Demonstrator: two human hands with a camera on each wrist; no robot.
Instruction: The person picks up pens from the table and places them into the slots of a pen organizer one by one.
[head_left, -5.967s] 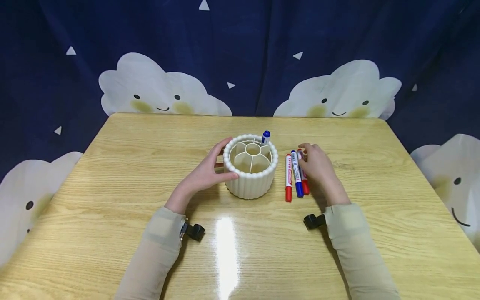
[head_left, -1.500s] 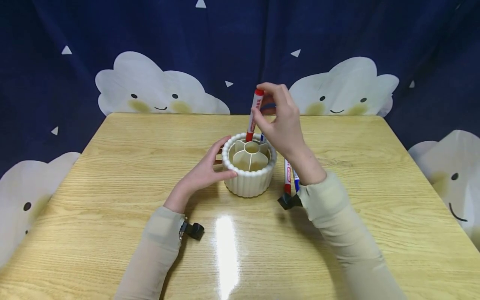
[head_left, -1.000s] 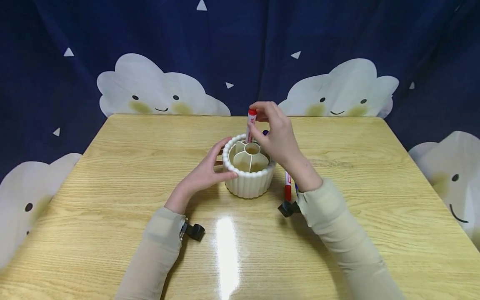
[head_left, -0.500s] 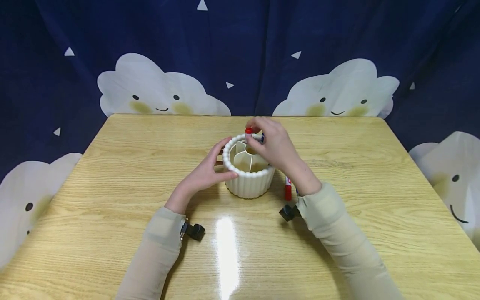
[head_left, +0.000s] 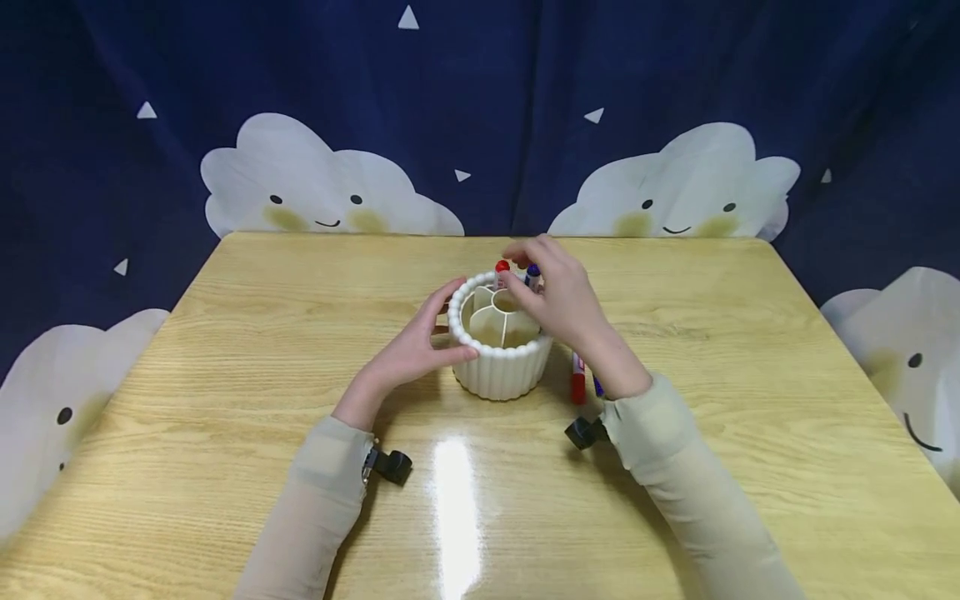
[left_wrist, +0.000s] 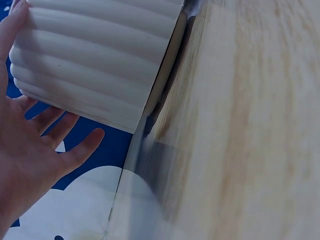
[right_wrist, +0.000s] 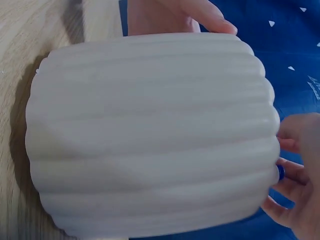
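A white fluted pen holder (head_left: 498, 375) with inner dividers stands upright on the table. My left hand (head_left: 408, 346) holds its left side, thumb near the front rim and fingers toward the back; the little finger sticks out free in the left wrist view. In a back compartment stands a red-capped marker (head_left: 502, 277), beside a blue-capped marker (head_left: 532, 273). Over the rim is my right hand (head_left: 566, 296), its thumb and fingers parted around the red cap. Its forearm partly covers another red marker (head_left: 578, 387) and a blue marker (head_left: 598, 387) lying on the table.
The wooden table (head_left: 225, 392) reaches back to a dark blue curtain (head_left: 495, 100) printed with clouds. Black wrist cameras sit at both cuffs, the right camera (head_left: 581, 432) close to the lying markers.
My right hand took a red marker from the table, brought it over the holder and lowered it into a back compartment. Its fingers have now parted from the cap. The left hand stayed put.
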